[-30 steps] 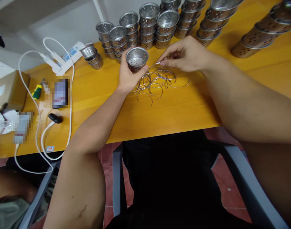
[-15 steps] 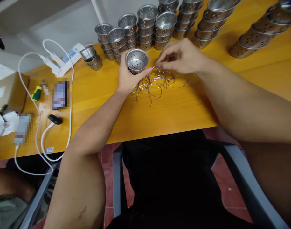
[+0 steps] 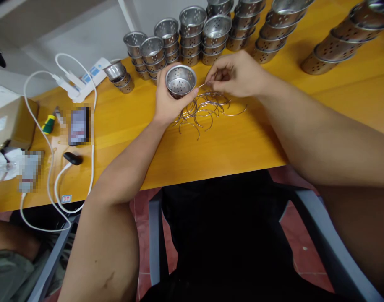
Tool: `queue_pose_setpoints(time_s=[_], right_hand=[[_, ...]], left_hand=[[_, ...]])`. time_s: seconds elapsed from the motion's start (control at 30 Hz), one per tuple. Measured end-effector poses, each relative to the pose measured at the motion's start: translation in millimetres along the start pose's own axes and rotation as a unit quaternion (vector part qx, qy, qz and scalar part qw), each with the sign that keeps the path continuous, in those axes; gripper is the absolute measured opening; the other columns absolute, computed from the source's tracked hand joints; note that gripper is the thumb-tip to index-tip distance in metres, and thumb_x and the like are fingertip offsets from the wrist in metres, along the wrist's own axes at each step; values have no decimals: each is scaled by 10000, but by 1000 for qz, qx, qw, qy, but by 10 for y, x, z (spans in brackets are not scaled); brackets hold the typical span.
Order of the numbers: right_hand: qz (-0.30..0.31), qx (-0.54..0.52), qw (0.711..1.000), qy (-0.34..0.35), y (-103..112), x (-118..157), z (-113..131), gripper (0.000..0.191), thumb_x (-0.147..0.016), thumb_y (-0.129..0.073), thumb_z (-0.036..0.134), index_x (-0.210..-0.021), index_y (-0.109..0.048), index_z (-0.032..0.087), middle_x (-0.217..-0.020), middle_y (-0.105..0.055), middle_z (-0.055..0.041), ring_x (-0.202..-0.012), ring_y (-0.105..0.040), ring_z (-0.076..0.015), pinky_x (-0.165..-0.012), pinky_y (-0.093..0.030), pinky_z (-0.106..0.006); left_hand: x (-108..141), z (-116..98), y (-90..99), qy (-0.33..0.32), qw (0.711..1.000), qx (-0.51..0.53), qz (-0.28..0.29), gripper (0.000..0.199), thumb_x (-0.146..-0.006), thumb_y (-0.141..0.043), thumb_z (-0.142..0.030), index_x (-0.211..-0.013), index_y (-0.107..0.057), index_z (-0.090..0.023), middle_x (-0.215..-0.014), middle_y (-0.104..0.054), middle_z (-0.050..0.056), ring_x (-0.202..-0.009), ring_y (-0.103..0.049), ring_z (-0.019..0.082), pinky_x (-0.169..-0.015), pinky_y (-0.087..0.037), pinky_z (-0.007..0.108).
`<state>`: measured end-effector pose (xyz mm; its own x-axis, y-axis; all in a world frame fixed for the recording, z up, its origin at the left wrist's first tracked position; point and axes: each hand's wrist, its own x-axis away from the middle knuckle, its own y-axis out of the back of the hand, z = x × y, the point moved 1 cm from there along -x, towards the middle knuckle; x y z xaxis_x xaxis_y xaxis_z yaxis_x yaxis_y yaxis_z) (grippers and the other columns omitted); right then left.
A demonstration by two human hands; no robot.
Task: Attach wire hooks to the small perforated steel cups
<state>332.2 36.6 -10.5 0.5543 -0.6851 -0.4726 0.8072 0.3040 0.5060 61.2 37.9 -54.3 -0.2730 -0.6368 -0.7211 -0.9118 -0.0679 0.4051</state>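
A small perforated metal cup point(image 3: 181, 82) is held by my left hand point(image 3: 166, 102), its fingers wrapped around the side and its open top facing me. Just to the right, my right hand point(image 3: 225, 75) pinches a thin wire point(image 3: 201, 86) between thumb and fingertips. The wire reaches toward the cup's rim near my left thumb; whether it touches the cup I cannot tell. Below both hands lies a loose pile of curved metal wires point(image 3: 207, 107) on the yellow table, partly hidden by my left hand.
Stacks of perforated cups point(image 3: 192, 37) line the back, with a leaning stack point(image 3: 333, 46) at far right. To the left are a power strip point(image 3: 87, 82), white cables, a phone point(image 3: 79, 126), a green-yellow object point(image 3: 49, 124) and a cardboard box point(image 3: 15, 121). Another person's leg shows at lower left.
My right hand's fingertips have drawn slightly away from my left thumb, so more of the wire shows between them. The cup stays in my left hand. The view has shifted a little.
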Motion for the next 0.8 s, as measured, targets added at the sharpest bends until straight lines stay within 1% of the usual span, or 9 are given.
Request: queue_pose_setpoints(time_s=[0.07, 0.13, 0.27, 0.37, 0.43, 0.5, 0.6, 0.7, 0.8], right_hand=[[-12, -7, 1000, -9, 8, -11, 7, 399, -734, -775, -122, -935, -783, 224, -778, -702, 0, -612, -584, -127, -536, -446, -242], [-31, 0, 999, -14, 28, -16, 14, 446, -698, -723, -146, -934, -782, 227, -769, -687, 19, -607, -563, -113, -531, -422, -232], [-72, 12, 997, -26, 69, -16, 0, 370, -712, -723, -115, -875, -762, 215, -722, -664, 35, -580, -519, -96, -515, -371, -225], [-102, 5, 994, -37, 60, -17, -14, 291, -774, -779, -67, -846, -734, 211, -715, -680, 22, -577, -542, -100, -509, -373, -221], [-102, -9, 993, -58, 28, -24, -3, 273, -838, -800, -31, -921, -731, 221, -683, -687, 28, -545, -575, -110, -490, -398, -220], [-95, -31, 991, -92, -14, -33, 29, 309, -874, -780, -36, -1019, -716, 229, -643, -685, 47, -494, -602, -131, -461, -435, -228], [-92, -62, 985, -135, -77, -45, 104, 307, -913, -728, -49, -1020, -650, 228, -609, -670, 62, -444, -617, -160, -417, -472, -247], [-98, -89, 980, -147, -126, -42, 184, 219, -1041, -695, 64, -990, -573, 239, -601, -660, 54, -431, -620, -177, -385, -481, -264], [-111, -94, 981, -130, -140, -27, 241, 199, -1123, -707, 262, -971, -580, 245, -676, -695, 22, -500, -654, -173, -436, -515, -271]], left_hand=[[0, 9, -8, 10, 999, -8, -36, 828, -800, -837, -824, -1428, -491, -411, -1402, -580, 54, -1402, -595, 321, -1253, -470, 516], [0, 8, -25, 23, 998, -10, -59, 856, -744, -862, -851, -1366, -511, -380, -1339, -596, 53, -1332, -626, 312, -1209, -504, 500], [-6, -29, -42, 40, 997, 5, -59, 906, -715, -877, -859, -1349, -472, -354, -1289, -642, 52, -1218, -686, 280, -1118, -575, 459], [-8, -34, -46, 37, 998, 11, -55, 948, -692, -899, -850, -1369, -452, -361, -1314, -651, 54, -1226, -696, 283, -1112, -591, 457], [-4, 0, -61, 25, 998, 11, -51, 962, -740, -843, -872, -1447, -408, -385, -1400, -624, 67, -1294, -680, 291, -1160, -572, 465], [5, 56, -83, 12, 999, 9, -42, 938, -837, -715, -898, -1546, -328, -422, -1488, -581, 73, -1376, -648, 289, -1211, -542, 467], [16, 133, -102, -3, 1000, 6, -29, 875, -908, -639, -876, -1593, -290, -457, -1554, -544, 63, -1456, -596, 286, -1254, -510, 467], [14, 144, -89, -4, 1000, -1, -28, 866, -854, -748, -850, -1525, -386, -439, -1530, -553, 59, -1456, -585, 304, -1261, -495, 495], [1, 88, -67, 6, 999, -10, -40, 885, -754, -829, -876, -1411, -476, -401, -1392, -599, 52, -1373, -629, 321, -1229, -509, 525]])
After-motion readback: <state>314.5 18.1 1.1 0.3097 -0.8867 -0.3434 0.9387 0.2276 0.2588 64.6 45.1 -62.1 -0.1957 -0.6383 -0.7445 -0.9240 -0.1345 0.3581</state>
